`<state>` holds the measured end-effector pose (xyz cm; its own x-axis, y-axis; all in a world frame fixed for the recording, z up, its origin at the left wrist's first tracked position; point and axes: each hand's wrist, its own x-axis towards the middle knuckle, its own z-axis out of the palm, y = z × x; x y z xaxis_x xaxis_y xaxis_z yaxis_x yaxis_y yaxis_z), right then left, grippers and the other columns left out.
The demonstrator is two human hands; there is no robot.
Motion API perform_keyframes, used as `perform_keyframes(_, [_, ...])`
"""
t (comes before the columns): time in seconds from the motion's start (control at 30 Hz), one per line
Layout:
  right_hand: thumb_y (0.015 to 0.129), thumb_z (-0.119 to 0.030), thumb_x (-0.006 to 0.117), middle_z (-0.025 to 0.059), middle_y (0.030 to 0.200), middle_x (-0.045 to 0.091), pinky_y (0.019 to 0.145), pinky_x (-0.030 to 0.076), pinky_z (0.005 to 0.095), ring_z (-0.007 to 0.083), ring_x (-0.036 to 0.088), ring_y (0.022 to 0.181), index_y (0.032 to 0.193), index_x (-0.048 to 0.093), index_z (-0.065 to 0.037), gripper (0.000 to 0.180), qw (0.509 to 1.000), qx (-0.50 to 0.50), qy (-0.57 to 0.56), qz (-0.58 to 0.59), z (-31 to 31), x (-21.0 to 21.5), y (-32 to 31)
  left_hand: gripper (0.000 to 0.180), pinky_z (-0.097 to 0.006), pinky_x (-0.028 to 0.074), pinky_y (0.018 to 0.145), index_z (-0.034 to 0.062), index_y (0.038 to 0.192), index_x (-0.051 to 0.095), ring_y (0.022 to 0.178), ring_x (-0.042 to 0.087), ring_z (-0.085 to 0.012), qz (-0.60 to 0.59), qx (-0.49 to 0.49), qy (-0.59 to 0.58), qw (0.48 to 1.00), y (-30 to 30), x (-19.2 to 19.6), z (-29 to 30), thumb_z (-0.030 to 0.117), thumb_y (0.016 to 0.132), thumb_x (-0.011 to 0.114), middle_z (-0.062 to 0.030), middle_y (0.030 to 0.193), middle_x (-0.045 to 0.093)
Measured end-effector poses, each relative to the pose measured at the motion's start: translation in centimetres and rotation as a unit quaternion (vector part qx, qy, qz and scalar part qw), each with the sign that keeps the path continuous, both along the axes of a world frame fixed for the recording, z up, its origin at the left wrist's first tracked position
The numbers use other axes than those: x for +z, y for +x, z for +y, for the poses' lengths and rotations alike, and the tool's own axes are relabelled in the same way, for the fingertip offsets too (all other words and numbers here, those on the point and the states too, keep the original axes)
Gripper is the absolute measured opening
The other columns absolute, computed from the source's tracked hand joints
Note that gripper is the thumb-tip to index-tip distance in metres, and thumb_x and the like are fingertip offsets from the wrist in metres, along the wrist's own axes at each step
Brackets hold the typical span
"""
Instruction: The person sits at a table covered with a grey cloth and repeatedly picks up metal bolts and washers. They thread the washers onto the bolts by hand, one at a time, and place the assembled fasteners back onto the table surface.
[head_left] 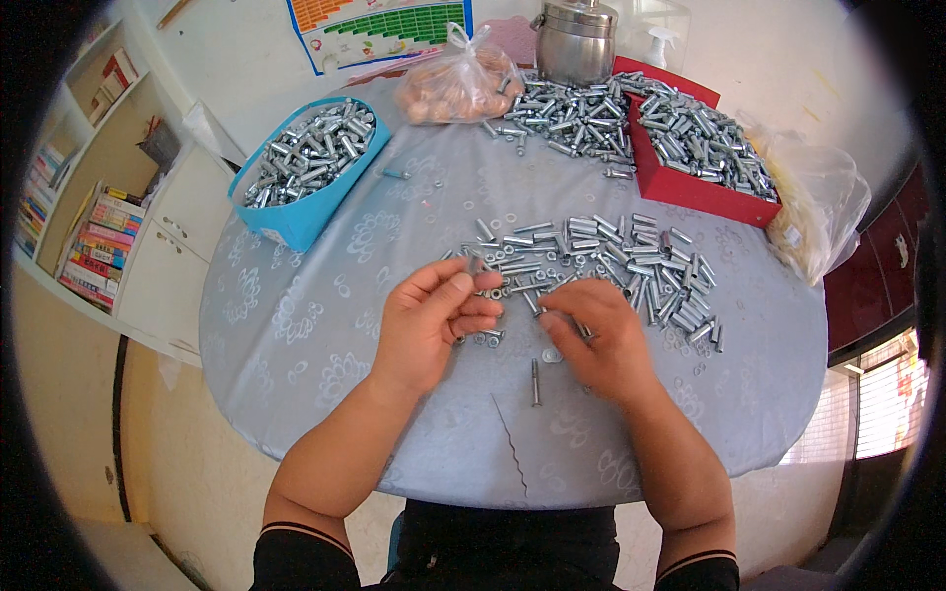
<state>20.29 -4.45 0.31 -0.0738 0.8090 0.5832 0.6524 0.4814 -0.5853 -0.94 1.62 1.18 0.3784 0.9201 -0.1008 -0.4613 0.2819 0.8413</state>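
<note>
Metal fasteners (pixel 645 271), loose lot: cylindrical sleeves, with nuts and washers among them, spread over the middle of the table.
Left hand (pixel 430 313): thumb and forefinger pinched together on a small metal piece (pixel 475 264), held at the near left edge of the lot.
Right hand (pixel 601 335): fingers curled downward at the near edge of the lot; whether they grip anything cannot be told.
Blue box (pixel 301 231), far left: open, filled with similar metal pieces.
Red box (pixel 680 191), far right: open, heaped with assembled-looking fasteners; a second heap (pixel 567 116) lies directly on the table against its left side.
Knotted clear bag (pixel 458 91), back of table: tan rounded items inside.
Clear bag (pixel 818 222), right edge: pale yellow contents.
Lidded steel pot (pixel 576 44), behind the second heap: contents hidden.
Tablecloth (pixel 335 295): grey-blue, floral pattern, on a rounded table; near the person, one bolt (pixel 536 382) and a thin dark wavy strand (pixel 509 443).
Room: at left, white shelving (pixel 163 271) with books (pixel 103 236); on the wall, a coloured chart (pixel 394 34); at right, a bright barred window (pixel 892 394).
</note>
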Motion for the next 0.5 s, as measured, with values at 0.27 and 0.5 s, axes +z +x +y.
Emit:
perform_keyframes(0.27, [0.08, -0.012, 0.059, 0.0039, 0.114, 0.06, 0.112, 0.026, 0.0508, 0.0251, 0.05, 0.119, 0.104, 0.069, -0.015, 0.026, 0.966, -0.034, 0.007, -0.256, 0.6, -0.2, -2.6, 0.026, -0.028, 0.06, 0.067, -0.0031, 0.118, 0.056, 0.08, 0.07, -0.0197, -0.02, 0.055, 0.012, 0.998, -0.3, 0.1, 0.5, 0.011, 0.095, 0.054, -0.02, 0.105, 0.067])
perform_keyframes(0.5, [0.077, -0.012, 0.062, 0.0032, 0.111, 0.059, 0.113, 0.023, 0.0521, 0.0244, 0.049, 0.12, 0.1, 0.07, -0.017, 0.024, 0.97, -0.033, 0.002, -0.24, 0.9, 0.5, -2.1, 0.026, -0.029, 0.06, 0.067, -0.0027, 0.117, 0.058, 0.08, 0.07, -0.02, -0.013, 0.043, 0.01, 0.999, -0.5, 0.0, 0.4, 0.01, 0.095, 0.055, -0.0187, 0.104, 0.068])
